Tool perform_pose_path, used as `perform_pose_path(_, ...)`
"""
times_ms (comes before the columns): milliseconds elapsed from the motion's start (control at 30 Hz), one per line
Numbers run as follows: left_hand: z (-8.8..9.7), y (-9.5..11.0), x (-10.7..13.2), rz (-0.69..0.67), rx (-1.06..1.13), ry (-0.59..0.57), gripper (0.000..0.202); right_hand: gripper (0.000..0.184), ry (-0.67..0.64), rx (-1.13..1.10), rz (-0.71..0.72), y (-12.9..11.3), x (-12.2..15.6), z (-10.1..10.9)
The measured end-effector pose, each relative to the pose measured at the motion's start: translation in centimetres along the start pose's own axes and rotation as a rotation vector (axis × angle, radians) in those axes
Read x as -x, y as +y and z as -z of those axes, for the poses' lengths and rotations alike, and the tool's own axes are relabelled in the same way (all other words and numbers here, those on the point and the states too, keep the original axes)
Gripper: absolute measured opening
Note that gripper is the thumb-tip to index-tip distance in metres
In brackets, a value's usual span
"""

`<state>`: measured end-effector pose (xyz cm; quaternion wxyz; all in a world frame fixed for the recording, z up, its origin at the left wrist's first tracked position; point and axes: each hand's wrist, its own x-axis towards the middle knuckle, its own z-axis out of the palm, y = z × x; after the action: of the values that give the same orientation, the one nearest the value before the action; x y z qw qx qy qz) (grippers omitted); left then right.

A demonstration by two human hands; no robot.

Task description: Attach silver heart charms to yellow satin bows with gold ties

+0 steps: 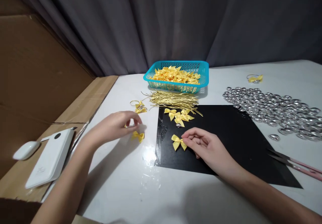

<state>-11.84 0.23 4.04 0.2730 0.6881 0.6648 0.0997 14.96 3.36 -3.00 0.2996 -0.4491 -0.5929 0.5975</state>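
Note:
My right hand (205,145) pinches the right side of a yellow ribbon bow (176,143) between thumb and fingers, at the black mat's left part. To the left, my left hand (120,126) hovers with curled fingers, thumb and fingertips slightly apart, over the white table. Just below its fingertips lies another yellow bow (139,136); a bit of yellow behind the fingers is mostly hidden. Beyond that hand sit yellow bows with gold wire and silver pieces (140,107). More loose yellow bows (179,115) rest on the mat, with a small silver piece (178,125) beside them.
A turquoise basket (176,82) of yellow bows stands at the back, behind gold twist ties (173,99). Silver heart-shaped pieces (274,110) spread at right, near pink-handled scissors (294,163) on the black mat (226,143). A white power bank (51,158) lies on cardboard at left.

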Motion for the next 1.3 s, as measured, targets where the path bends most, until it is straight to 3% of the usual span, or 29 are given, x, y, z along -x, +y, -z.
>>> perform_pose_path(133,1.5,-1.0,0.8,0.14,-0.179,-0.158,0.03,0.03,-0.008,0.024,0.002,0.2,0.0,0.0)
perform_pose_path(333,-0.5,-1.0,0.0,0.038,-0.152,-0.221,0.023,0.033,0.001,0.02,-0.019,0.4,0.0,0.0)
perform_pose_path(633,0.3,-2.3,-0.6,0.099,-0.189,-0.047,0.025,0.036,-0.01,0.029,-0.042,0.8,-0.2,0.1)
perform_pose_path(767,0.6,-2.8,-0.8,0.107,-0.148,-0.026,0.03,0.037,-0.012,0.05,-0.044,0.9,-0.2,0.2)
perform_pose_path(900,2.3,-3.9,0.4,0.225,-0.18,0.067,0.036,0.037,-0.011,0.044,-0.052,0.5,-0.1,0.1)
perform_pose_path(1000,3.0,-5.0,1.1,0.317,-0.207,0.039,0.036,0.038,-0.006,0.042,-0.06,0.3,-0.2,0.0)
perform_pose_path(1133,1.9,-5.7,0.1,0.302,-0.199,0.006,0.023,0.038,0.002,0.045,-0.064,0.5,-0.3,-0.1)
perform_pose_path(1300,0.6,-5.3,-1.3,0.197,-0.189,0.118,0.029,0.039,0.005,0.047,-0.059,0.7,0.0,0.1)
